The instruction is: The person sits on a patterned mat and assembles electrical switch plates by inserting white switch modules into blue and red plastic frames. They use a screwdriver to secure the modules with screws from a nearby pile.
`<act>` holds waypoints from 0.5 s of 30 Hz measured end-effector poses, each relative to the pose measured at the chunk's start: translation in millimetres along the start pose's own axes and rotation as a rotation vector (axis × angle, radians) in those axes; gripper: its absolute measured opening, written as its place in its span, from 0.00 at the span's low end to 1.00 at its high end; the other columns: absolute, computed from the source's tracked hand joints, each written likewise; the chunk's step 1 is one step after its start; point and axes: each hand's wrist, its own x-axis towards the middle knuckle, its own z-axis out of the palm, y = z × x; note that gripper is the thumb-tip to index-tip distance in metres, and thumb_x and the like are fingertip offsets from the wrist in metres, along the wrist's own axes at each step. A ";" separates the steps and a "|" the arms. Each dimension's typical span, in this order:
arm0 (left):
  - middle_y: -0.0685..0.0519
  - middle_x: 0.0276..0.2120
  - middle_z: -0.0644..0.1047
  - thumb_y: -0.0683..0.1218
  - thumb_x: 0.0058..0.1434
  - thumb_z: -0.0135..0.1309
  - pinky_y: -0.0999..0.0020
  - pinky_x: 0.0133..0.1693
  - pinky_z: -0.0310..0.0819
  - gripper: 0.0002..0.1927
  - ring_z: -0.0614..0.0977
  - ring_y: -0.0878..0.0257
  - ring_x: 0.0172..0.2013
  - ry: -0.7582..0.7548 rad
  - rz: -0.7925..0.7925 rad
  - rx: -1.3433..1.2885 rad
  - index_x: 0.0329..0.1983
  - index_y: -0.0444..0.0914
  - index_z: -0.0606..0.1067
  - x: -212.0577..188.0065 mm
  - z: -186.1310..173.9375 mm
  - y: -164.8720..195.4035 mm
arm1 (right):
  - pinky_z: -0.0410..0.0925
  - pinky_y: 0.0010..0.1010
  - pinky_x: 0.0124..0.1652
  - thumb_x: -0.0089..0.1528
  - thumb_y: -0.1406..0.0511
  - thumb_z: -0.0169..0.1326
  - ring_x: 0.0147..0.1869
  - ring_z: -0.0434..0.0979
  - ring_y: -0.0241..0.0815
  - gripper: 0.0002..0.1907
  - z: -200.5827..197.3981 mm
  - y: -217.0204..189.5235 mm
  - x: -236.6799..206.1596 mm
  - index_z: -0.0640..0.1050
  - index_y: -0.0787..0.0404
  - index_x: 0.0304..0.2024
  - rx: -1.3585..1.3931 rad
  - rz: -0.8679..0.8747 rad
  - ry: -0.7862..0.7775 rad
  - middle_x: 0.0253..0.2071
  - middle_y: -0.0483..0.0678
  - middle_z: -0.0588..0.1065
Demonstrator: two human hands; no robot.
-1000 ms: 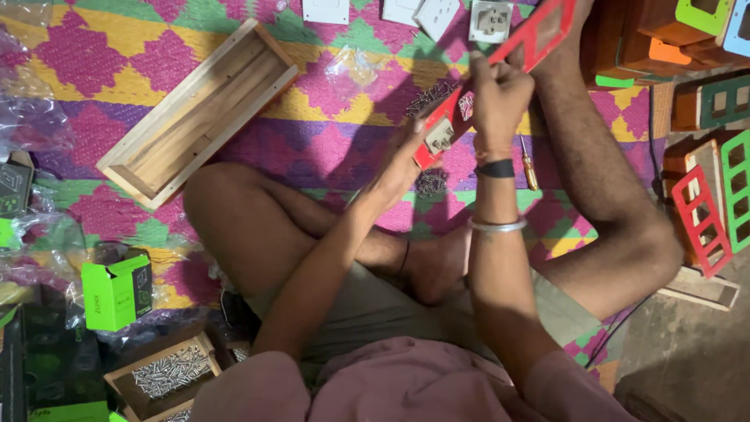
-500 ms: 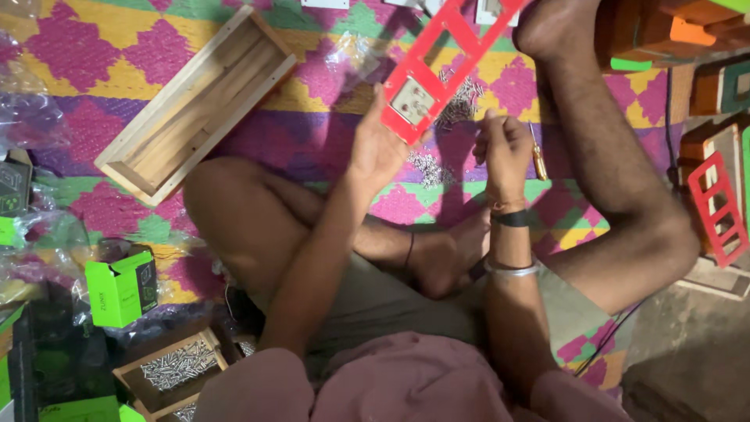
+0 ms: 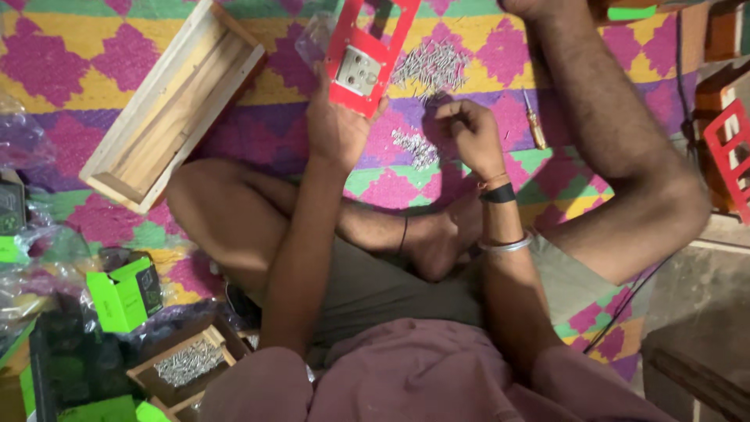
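My left hand [image 3: 337, 125] grips a red rectangular plastic switch plate [image 3: 369, 48] holding a grey socket. My right hand [image 3: 469, 137], fingers pinched narrow, hovers beside loose silver screws [image 3: 414, 147] on the pink, yellow and green patterned floor mat [image 3: 94, 78].

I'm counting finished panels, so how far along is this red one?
Done: one grey switch module sits in the red panel. In hand: the left hand holds the panel while the right hand pinches at the small screw pile. Left: the panel's upper opening shows empty; the screwdriver lies untouched on the mat.
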 end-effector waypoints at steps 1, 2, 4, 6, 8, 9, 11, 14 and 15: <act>0.51 0.61 0.74 0.65 0.72 0.42 0.47 0.63 0.64 0.30 0.75 0.55 0.60 -0.012 -0.009 -0.006 0.68 0.43 0.66 -0.8 0.5 0.3 | 0.73 0.27 0.42 0.63 0.80 0.42 0.39 0.78 0.36 0.15 2.5 -1.2 -3.7 0.79 0.69 0.45 -0.014 0.016 -0.038 0.39 0.48 0.79; 0.50 0.61 0.73 0.66 0.72 0.42 0.47 0.64 0.63 0.30 0.74 0.55 0.60 -0.032 -0.015 -0.014 0.68 0.43 0.66 -1.0 1.3 0.2 | 0.73 0.27 0.42 0.62 0.80 0.44 0.40 0.79 0.36 0.14 5.2 -1.4 -7.7 0.79 0.69 0.44 -0.114 -0.035 -0.035 0.39 0.48 0.79; 0.50 0.62 0.73 0.66 0.71 0.42 0.47 0.64 0.62 0.31 0.74 0.55 0.61 -0.038 -0.018 -0.018 0.68 0.43 0.66 -0.4 2.8 1.0 | 0.73 0.27 0.44 0.60 0.80 0.47 0.42 0.81 0.35 0.13 8.9 0.1 -13.3 0.80 0.70 0.43 -0.314 -0.145 -0.032 0.39 0.48 0.80; 0.51 0.62 0.73 0.66 0.69 0.41 0.47 0.64 0.63 0.31 0.74 0.56 0.61 0.007 -0.019 -0.014 0.68 0.44 0.66 -0.4 4.5 1.6 | 0.74 0.27 0.43 0.60 0.80 0.45 0.41 0.81 0.35 0.14 8.8 2.0 -11.4 0.80 0.69 0.43 -0.145 -0.045 -0.091 0.38 0.47 0.80; 0.50 0.62 0.73 0.65 0.71 0.43 0.48 0.63 0.65 0.31 0.74 0.55 0.61 -0.013 -0.001 -0.020 0.68 0.42 0.66 -1.6 6.1 2.1 | 0.73 0.28 0.43 0.62 0.79 0.45 0.41 0.79 0.36 0.14 6.9 2.3 -6.4 0.79 0.68 0.44 -0.015 0.053 -0.099 0.38 0.47 0.80; 0.49 0.63 0.73 0.65 0.72 0.43 0.49 0.63 0.65 0.31 0.74 0.55 0.61 -0.031 0.008 -0.022 0.68 0.41 0.66 -1.4 7.3 2.3 | 0.71 0.28 0.43 0.63 0.79 0.46 0.41 0.78 0.36 0.13 5.2 0.9 -2.9 0.79 0.68 0.46 0.027 0.092 -0.072 0.40 0.47 0.79; 0.49 0.62 0.73 0.65 0.72 0.44 0.51 0.61 0.67 0.31 0.74 0.55 0.60 -0.040 0.028 0.007 0.68 0.42 0.67 -1.9 9.1 2.3 | 0.69 0.29 0.48 0.66 0.78 0.47 0.47 0.76 0.37 0.13 2.7 -4.3 4.9 0.79 0.68 0.49 0.098 0.051 -0.005 0.44 0.48 0.78; 0.50 0.60 0.74 0.65 0.72 0.44 0.52 0.59 0.70 0.29 0.75 0.56 0.59 -0.037 0.036 0.000 0.66 0.42 0.68 -3.6 10.6 3.4 | 0.64 0.29 0.61 0.67 0.78 0.44 0.61 0.71 0.37 0.15 2.2 -16.0 11.8 0.76 0.68 0.54 0.142 -0.138 0.062 0.55 0.47 0.73; 0.50 0.60 0.74 0.64 0.72 0.45 0.52 0.58 0.71 0.28 0.75 0.57 0.59 -0.039 0.030 -0.011 0.66 0.43 0.68 -4.0 10.8 4.1 | 0.61 0.29 0.64 0.66 0.78 0.44 0.66 0.67 0.36 0.16 1.2 -19.0 13.6 0.75 0.68 0.55 0.119 -0.184 0.063 0.60 0.46 0.70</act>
